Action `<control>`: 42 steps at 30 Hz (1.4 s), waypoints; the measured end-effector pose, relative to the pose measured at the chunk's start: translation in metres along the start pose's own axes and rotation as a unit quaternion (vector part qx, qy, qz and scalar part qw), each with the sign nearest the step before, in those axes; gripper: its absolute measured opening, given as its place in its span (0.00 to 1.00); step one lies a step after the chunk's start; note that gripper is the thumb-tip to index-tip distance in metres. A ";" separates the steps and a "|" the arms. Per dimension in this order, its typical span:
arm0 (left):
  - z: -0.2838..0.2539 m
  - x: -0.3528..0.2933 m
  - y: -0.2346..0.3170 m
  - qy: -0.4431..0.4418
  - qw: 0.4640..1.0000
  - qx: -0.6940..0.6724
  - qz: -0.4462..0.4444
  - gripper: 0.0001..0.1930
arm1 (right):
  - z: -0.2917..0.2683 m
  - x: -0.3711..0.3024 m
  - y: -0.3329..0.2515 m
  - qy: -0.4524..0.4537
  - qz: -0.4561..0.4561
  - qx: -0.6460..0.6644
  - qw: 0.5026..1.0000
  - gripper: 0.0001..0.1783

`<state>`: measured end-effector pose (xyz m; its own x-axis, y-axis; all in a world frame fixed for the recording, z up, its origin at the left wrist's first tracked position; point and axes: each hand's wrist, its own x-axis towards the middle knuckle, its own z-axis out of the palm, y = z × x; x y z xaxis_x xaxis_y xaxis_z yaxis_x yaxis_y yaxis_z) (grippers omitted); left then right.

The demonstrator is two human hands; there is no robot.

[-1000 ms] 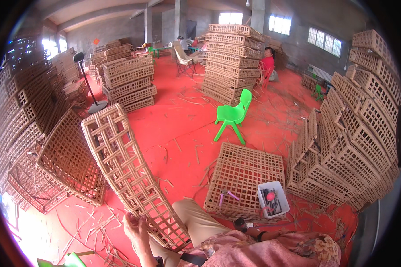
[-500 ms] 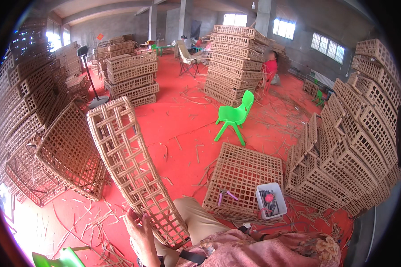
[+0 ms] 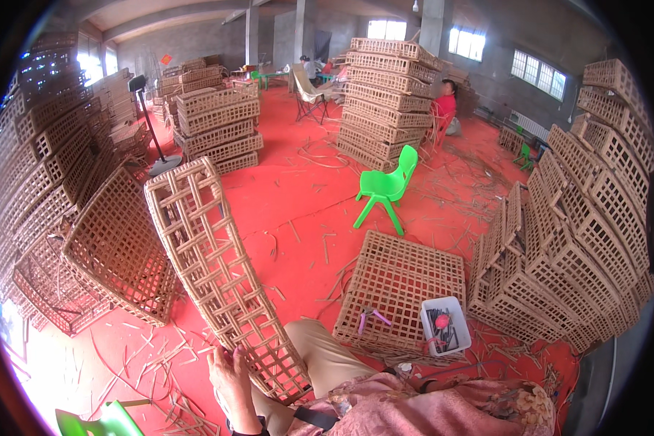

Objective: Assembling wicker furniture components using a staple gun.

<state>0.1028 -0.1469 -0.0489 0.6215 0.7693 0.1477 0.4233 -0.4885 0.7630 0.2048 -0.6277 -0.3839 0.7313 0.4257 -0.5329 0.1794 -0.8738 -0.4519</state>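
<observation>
A long woven wicker basket stands tilted on edge against my legs, its open-latticed side facing me and its top leaning left. My left hand is at its lower left edge, fingers bent against the rim and gripping it. Part of those fingers is hidden by the weave. My right hand is out of view. To the right of my knee, a flat basket lies bottom up on the floor. On it rest purple-handled pliers and a white plastic tub with dark thin pieces and a red item.
Tall basket stacks rise at the left, the right and the middle back. A green chair stands ahead, another green seat at lower left. Cane scraps litter the red floor. A person in red sits far back.
The whole view has shifted slightly to the right. My left hand and the basket it grips keep nearly the same pose.
</observation>
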 end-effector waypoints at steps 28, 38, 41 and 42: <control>0.024 0.028 -0.028 0.120 0.981 -0.122 0.088 0.14 | -0.014 -0.020 -0.045 -0.007 0.032 0.071 0.997 0.20; 0.026 0.041 -0.015 0.131 0.982 -0.083 0.110 0.19 | -0.054 -0.091 -0.053 0.018 0.080 0.162 0.983 0.20; 0.030 0.050 -0.015 0.137 0.982 -0.073 0.109 0.17 | -0.059 -0.115 -0.051 0.022 0.096 0.184 0.978 0.20; 0.037 0.059 -0.027 0.116 0.981 -0.135 0.082 0.21 | -0.062 -0.120 -0.049 0.023 0.098 0.187 0.977 0.20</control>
<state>0.1526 -0.1033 -0.0842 0.4857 0.7786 0.3974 0.1214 -0.5103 0.8514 0.1485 -0.6507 -0.2536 0.7577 0.2399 -0.6069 -0.2148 -0.7865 -0.5790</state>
